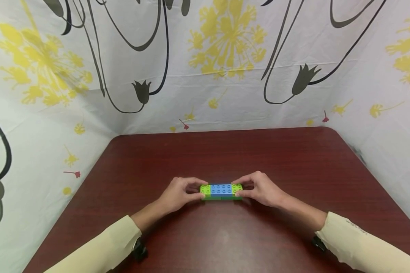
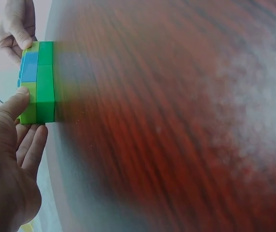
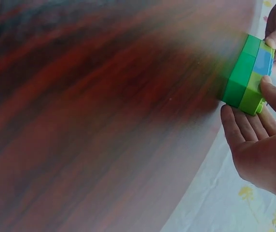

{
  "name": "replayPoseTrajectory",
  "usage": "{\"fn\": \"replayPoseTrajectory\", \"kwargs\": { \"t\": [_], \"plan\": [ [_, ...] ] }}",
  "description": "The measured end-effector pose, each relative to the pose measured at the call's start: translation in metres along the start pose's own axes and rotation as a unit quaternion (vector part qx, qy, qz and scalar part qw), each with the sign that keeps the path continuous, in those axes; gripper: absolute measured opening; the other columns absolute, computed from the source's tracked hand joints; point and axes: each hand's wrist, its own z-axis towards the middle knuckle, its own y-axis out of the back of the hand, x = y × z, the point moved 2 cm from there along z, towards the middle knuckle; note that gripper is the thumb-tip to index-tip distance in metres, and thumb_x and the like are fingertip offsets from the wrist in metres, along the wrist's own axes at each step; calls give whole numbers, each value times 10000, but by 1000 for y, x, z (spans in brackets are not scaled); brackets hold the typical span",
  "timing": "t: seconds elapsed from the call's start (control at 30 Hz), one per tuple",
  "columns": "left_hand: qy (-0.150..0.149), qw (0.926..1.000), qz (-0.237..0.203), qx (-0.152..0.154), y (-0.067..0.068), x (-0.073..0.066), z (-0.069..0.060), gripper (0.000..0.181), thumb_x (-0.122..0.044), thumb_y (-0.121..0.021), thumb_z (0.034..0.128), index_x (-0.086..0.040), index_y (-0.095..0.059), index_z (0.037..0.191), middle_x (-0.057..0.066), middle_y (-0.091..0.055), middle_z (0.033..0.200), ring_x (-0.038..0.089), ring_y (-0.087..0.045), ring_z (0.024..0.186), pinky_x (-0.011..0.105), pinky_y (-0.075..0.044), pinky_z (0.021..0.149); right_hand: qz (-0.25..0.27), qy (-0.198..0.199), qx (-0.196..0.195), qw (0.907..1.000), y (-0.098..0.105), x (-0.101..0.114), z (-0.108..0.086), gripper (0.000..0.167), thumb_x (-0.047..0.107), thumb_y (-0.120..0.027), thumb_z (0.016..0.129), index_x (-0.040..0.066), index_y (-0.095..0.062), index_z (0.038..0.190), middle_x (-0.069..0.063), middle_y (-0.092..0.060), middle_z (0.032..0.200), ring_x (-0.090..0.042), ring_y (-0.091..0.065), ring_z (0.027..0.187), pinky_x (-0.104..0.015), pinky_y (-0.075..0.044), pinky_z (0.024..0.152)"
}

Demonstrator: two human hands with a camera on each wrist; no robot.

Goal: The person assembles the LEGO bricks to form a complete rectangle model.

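A two-layer bar of toy building bricks rests on the dark red table near its middle. Its top layer has a blue brick (image 1: 221,189) between a left lime-green brick (image 1: 205,192) and a right lime-green brick (image 1: 238,186). Underneath sit two green bricks (image 2: 45,94), end to end. My left hand (image 1: 177,194) pinches the bar's left end, thumb on the near side and fingers behind. At the opposite end my right hand (image 1: 267,190) pinches in the same way, its thumb (image 3: 268,89) against the lime-green brick. The far-side fingertips are partly hidden.
The reddish-brown table (image 1: 218,155) has rounded far corners. White cloth (image 1: 177,72) with yellow flowers and grey stems hangs behind it and along both sides. Dark straps or devices (image 1: 139,250) show below the cream sleeves (image 1: 102,244).
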Motion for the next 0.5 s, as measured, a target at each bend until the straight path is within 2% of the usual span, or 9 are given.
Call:
{"fn": "replayPoseTrajectory", "kwargs": {
  "t": [0.5],
  "plan": [
    [-99,9999,8,-109,-2,0,-2,375,-161,-860,921,-174,-758,1281,-25,-770,1190,54,-741,1020,262,-606,886,125,-178,-6,9998,-2,-1,0,355,122,-863,910,9,-777,1235,-118,-764,1157,-175,-735,927,-270,-612,795]
  ]
}}
